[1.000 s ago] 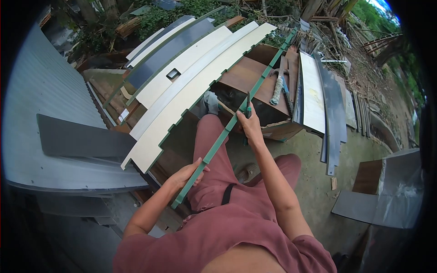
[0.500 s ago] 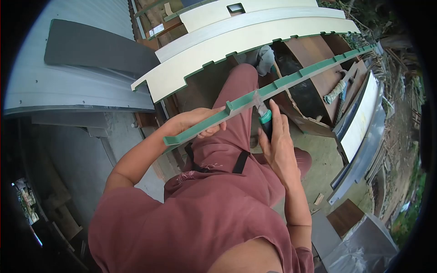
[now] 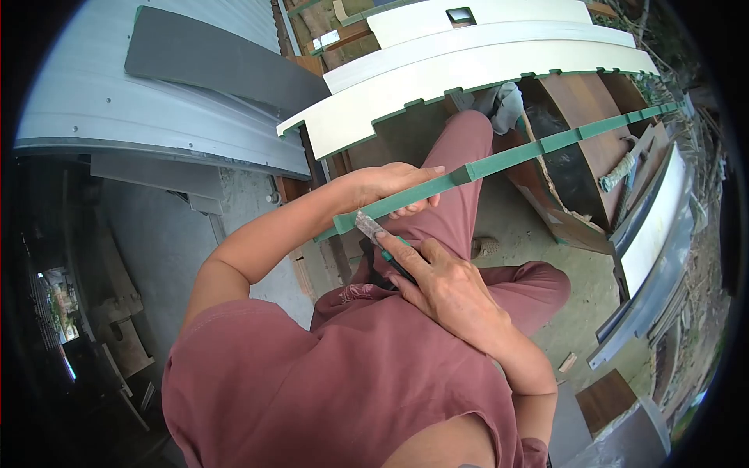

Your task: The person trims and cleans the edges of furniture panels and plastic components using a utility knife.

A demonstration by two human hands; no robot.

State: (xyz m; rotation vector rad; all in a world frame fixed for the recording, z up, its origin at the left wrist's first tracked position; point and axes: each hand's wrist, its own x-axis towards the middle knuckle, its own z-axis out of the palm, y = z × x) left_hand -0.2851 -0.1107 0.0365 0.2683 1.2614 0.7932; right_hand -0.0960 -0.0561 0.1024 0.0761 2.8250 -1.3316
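A long green strip (image 3: pixel 530 154) with small raised tabs along it runs slantwise across my lap. My left hand (image 3: pixel 390 186) is closed round it near its left end, fingers underneath and thumb along the top. In my right hand (image 3: pixel 456 288) is a scraper (image 3: pixel 373 230), with a flat, speckled metal blade and a green-and-black handle. My right index finger is stretched along the tool. The blade tip touches or nearly touches the strip's edge close to the left end. My fingers partly hide the handle.
White panels (image 3: pixel 484 80) with a notched green edge lie ahead. A wooden box (image 3: pixel 566 210) holds a hammer with a wrapped handle (image 3: pixel 618 171) on its right. A grey board (image 3: pixel 222 58) rests on corrugated metal at left. More panels (image 3: pixel 651 218) lean at right.
My right hand has brought the scraper leftward along the strip, from beyond my left hand to near the left end. The strip is tilted differently, and the whole view has shifted.
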